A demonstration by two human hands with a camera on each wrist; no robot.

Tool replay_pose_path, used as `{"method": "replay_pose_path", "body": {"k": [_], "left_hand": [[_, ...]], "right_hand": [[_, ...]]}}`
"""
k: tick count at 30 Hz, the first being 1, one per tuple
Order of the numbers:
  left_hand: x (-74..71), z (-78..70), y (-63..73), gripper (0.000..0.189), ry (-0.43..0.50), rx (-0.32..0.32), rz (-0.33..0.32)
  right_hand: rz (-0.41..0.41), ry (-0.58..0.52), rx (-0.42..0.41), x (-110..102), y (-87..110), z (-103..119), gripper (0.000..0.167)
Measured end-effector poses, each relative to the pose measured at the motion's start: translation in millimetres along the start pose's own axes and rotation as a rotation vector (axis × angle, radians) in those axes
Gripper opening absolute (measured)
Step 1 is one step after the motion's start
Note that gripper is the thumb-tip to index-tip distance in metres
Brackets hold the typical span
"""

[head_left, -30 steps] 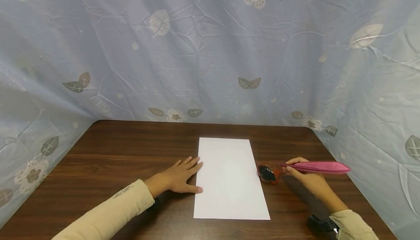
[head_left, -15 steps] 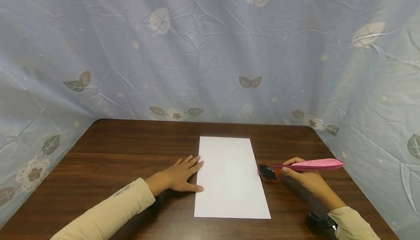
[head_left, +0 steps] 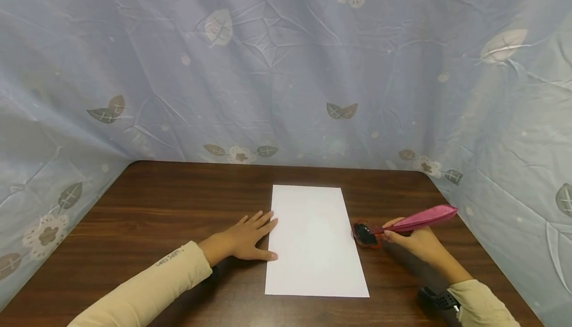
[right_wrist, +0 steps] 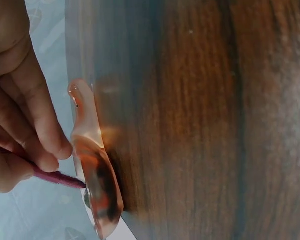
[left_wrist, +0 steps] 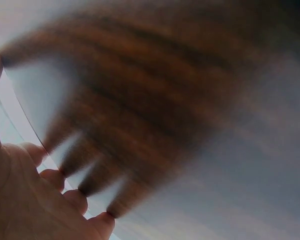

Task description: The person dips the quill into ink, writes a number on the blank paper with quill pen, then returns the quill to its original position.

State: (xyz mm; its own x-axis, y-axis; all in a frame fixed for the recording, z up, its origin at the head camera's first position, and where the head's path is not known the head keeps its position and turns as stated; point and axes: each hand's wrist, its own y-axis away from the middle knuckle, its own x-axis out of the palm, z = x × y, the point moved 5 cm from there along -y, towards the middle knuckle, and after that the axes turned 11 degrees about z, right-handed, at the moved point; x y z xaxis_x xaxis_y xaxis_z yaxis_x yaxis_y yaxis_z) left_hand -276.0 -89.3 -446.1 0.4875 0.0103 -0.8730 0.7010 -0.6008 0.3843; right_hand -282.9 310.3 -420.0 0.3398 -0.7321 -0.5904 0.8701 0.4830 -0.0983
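My left hand lies flat on the table with spread fingers, its fingertips on the left edge of a white sheet of paper. In the left wrist view the fingers touch the surface, with blurred reflections beyond them. My right hand pinches a slim pink quill-like pen between thumb and fingers. Its dark tip dips into a small translucent orange dish with a handle, just right of the paper. Dark liquid or material fills the dish. The feather-like end points up and right.
A dark brown wooden table carries everything. Pale blue floral cloth hangs behind and at both sides. A black watch-like strap sits on the right wrist.
The pen's feather end has swung upward and leftward, and its tip has lowered into the dish. The left hand and the paper stay put.
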Motion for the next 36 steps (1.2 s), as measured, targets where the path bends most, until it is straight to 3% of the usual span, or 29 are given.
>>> {"method": "replay_pose_path", "body": {"k": [6,11,21,28,36], "left_hand": [[-0.9,0.0,0.0,0.093,0.005,-0.002,0.002],[-0.2,-0.3,0.1,0.093,0.007,-0.006,0.003],[-1.4,-2.5,1.9,0.092,0.009,-0.004,0.006],[-1.8,-2.8,2.8,0.092,0.015,-0.01,0.007],[-1.8,-3.3,3.1,0.092,0.015,-0.005,0.006]], "right_hand": [[0.006,0.094,-0.004,-2.1,-0.8,1.1,0.014],[0.029,0.102,0.018,-1.7,0.0,2.5,0.016],[0.035,0.15,-0.024,-0.9,0.0,7.4,0.016],[0.023,0.19,0.016,0.2,-1.6,7.4,0.016],[0.031,0.135,0.024,2.1,-3.4,14.0,0.016]]}}
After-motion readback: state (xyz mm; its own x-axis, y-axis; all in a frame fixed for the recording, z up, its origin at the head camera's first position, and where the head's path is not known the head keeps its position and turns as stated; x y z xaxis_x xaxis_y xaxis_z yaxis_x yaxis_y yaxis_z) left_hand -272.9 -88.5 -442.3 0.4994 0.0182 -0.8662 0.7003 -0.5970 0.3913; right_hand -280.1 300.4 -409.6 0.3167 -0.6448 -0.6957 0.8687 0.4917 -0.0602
